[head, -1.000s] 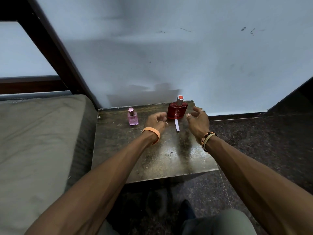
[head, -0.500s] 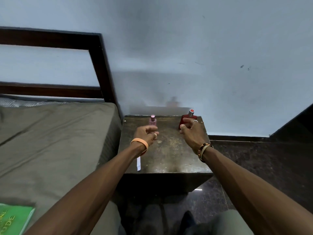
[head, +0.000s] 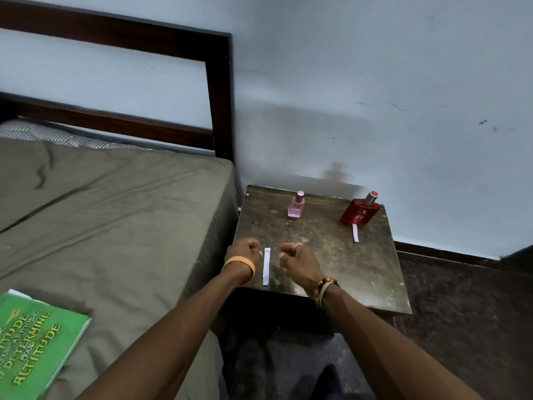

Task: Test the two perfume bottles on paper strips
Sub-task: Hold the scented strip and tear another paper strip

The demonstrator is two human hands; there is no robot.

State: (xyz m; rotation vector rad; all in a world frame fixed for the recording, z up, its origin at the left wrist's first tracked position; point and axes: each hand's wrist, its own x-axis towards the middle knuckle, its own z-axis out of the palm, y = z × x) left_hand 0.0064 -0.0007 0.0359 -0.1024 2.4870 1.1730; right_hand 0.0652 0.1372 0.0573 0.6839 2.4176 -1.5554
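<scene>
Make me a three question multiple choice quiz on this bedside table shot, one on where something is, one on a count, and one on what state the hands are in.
1. Where does the shorter paper strip lie?
A. On the bed
B. Just in front of the red perfume bottle
C. Under the pink perfume bottle

2. How many paper strips are on the small table?
A. One
B. Two
C. Four

3. What are the hands doing?
A. Both loosely curled, holding nothing
B. The left grips the red bottle
C. The right holds a strip

Answers: 1 B, the strip starts at the red bottle's base. 2 B, that one plus the longer strip near the front edge. 3 A, the left hand and right hand sit either side of the longer strip, both empty.
</scene>
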